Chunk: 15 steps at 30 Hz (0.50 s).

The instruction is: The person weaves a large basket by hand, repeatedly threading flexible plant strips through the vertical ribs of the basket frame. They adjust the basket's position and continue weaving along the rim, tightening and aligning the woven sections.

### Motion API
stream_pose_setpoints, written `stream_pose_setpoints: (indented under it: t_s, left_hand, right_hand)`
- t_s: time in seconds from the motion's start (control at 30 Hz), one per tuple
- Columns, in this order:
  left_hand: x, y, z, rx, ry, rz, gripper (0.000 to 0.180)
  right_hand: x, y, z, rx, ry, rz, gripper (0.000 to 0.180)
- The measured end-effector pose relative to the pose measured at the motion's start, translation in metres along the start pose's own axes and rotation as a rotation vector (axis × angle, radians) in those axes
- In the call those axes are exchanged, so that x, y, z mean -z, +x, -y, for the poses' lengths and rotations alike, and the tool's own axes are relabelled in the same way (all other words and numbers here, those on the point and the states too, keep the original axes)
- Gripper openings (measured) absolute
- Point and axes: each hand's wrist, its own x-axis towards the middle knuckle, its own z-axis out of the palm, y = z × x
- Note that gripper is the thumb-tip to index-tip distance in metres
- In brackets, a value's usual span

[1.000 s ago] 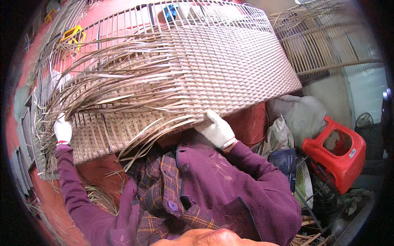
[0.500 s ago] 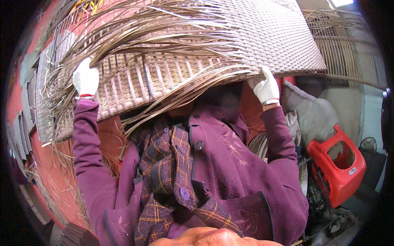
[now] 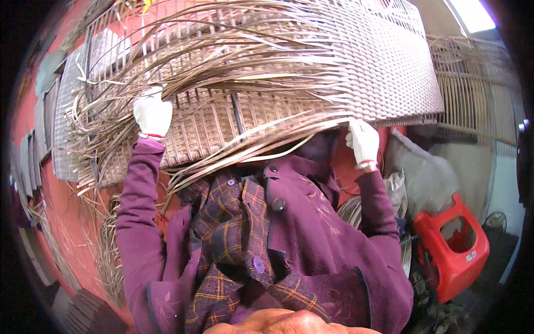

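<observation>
A large wicker panel (image 3: 384, 72) spans the upper part of the head view, densely woven on its right. Long loose brown strands (image 3: 261, 47) sweep left from the weave across the ribbed section (image 3: 200, 131). My left hand (image 3: 153, 113), in a white knitted glove, is closed on the strands at the left. My right hand (image 3: 364, 139), gloved the same way, pinches at the panel's lower edge, where a lower bundle of strands (image 3: 261, 142) leaves the weave. Its fingertips are partly hidden.
At the lower right is a red plastic stool (image 3: 453, 247), with a grey sack (image 3: 423, 167) behind it. Another ribbed wicker frame (image 3: 473, 94) is at the far right. Loose strands (image 3: 108, 250) lie on the red floor at the left.
My left hand has moved right and slightly down along the strands. My right hand has dropped from the panel's face to its lower edge, its fingers now drawn together.
</observation>
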Motion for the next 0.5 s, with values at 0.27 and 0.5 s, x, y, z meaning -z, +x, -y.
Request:
stream_pose_setpoints:
  t_s: [0.27,0.5]
  left_hand:
    - [0.027,-0.010,-0.007,-0.016,-0.124,-0.034,0.019]
    - [0.036,-0.019,0.032,-0.062,-0.022,0.086,0.049]
  right_hand:
    - [-0.081,0.032,0.104,0.920,-0.551,-0.233,0.093]
    - [-0.184,0.053,0.175,1.081,-0.663,-0.061,0.091]
